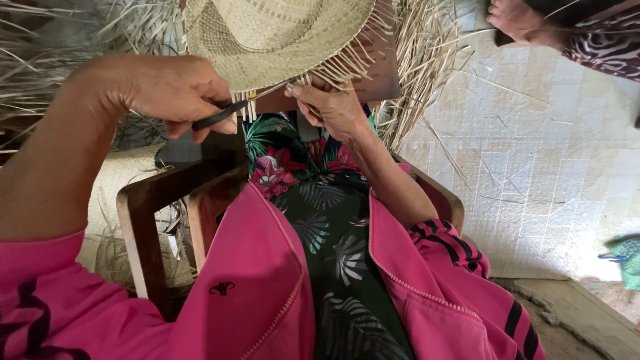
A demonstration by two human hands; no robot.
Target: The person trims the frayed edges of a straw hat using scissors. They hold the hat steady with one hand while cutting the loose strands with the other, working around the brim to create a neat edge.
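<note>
Straw hat [280, 40] fringe hangs between your hands: left hand [170, 90] clenches the scissors [230, 112], right hand [333, 107] pinches strands.

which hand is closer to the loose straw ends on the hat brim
Right. The right hand pinches the straw ends at the hat brim; the left hand, holding scissors, sits slightly aside.

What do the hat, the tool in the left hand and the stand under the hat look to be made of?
Hat: woven pale straw or palm strips, matt, with loose ends fringing the brim. Tool in the left hand: dark handles, likely plastic-coated, with a thin metal-looking tip; small scissors or pliers, hard to tell. Stand: brown wood, smooth and slightly glossy. The right hand pinches the fringe.
</note>
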